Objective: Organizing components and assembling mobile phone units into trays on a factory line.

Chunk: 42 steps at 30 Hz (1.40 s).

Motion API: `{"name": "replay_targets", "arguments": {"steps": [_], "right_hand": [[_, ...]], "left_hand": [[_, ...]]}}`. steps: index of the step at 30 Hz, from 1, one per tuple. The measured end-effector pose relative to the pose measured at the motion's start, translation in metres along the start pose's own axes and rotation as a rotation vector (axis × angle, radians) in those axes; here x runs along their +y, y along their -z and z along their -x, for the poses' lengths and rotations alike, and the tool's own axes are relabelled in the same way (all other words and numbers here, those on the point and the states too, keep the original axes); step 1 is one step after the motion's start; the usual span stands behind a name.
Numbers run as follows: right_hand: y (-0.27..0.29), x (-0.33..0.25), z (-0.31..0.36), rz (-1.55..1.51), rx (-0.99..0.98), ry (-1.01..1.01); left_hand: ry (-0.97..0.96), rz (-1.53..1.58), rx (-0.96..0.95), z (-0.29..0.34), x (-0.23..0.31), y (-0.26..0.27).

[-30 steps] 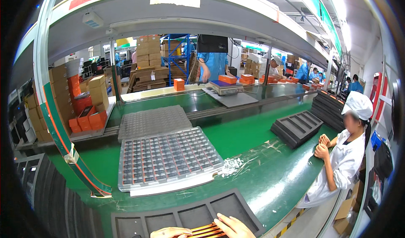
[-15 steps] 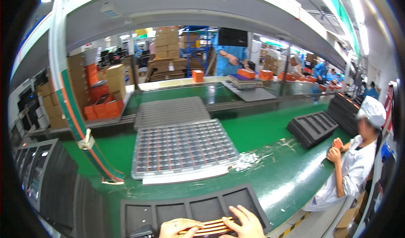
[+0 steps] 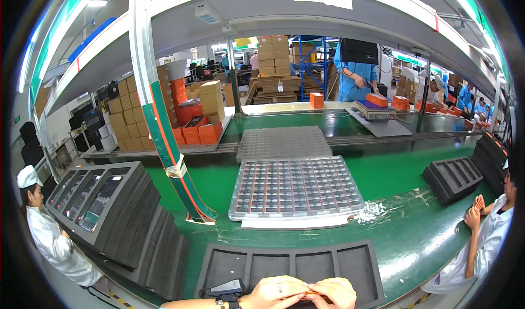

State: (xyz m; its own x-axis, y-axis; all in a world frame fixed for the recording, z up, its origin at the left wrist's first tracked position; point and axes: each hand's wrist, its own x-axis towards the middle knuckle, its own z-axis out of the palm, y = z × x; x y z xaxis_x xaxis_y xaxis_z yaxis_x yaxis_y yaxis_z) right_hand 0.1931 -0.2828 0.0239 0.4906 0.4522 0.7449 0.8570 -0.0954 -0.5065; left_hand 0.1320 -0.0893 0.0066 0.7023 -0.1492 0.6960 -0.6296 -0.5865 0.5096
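A black foam tray (image 3: 292, 250) with several rectangular compartments lies at the lower edge, in front of me. Over its near side, my left hand (image 3: 278, 291) and my right hand (image 3: 335, 291) meet, fingers bent and thumbs pressed together. They grip the thin orange-edged strips seen half a second ago; my fingers now hide nearly all of these. A black, wedge-shaped object with a grey top (image 3: 225, 288) sits by my left wrist, over the tray's left compartment. Beyond the tray, a clear plastic tray (image 3: 355, 204) holds many small dark pieces in rows.
Stacked foam trays (image 3: 123, 199) stand left, near a green-and-orange taped post (image 3: 167, 145). Another foam stack (image 3: 453, 178) is at right. White scraps (image 3: 372, 211) lie beside the clear tray. Co-workers in white sit at left (image 3: 52, 243) and right (image 3: 481, 249).
The view has swung left, bringing the left co-worker in. My hands have come together, and my right fingers, spread before, have closed over the strips.
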Motion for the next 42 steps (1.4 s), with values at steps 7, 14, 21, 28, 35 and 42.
{"name": "replay_targets", "arguments": {"steps": [7,14,21,28,35,42], "right_hand": [[-0.002,-0.011,-0.007,-0.172,0.097,-0.178],[-0.005,-0.009,-0.009,-0.215,0.087,-0.232],[0.002,-0.004,-0.007,-0.237,0.066,-0.251],[0.011,0.001,0.008,-0.500,0.097,-0.501],[0.031,0.028,0.027,-0.463,0.205,-0.460],[0.034,0.036,0.031,-0.650,0.077,-0.634]], "left_hand": [[0.009,0.035,0.023,-0.007,-0.001,-0.003],[0.027,0.111,0.012,-0.005,-0.013,0.003],[0.045,0.110,-0.035,-0.009,-0.012,0.001],[0.094,0.080,-0.054,-0.005,-0.013,0.001],[0.061,0.087,-0.004,-0.018,0.001,0.007],[0.057,0.081,0.001,-0.017,0.000,0.007]]}}
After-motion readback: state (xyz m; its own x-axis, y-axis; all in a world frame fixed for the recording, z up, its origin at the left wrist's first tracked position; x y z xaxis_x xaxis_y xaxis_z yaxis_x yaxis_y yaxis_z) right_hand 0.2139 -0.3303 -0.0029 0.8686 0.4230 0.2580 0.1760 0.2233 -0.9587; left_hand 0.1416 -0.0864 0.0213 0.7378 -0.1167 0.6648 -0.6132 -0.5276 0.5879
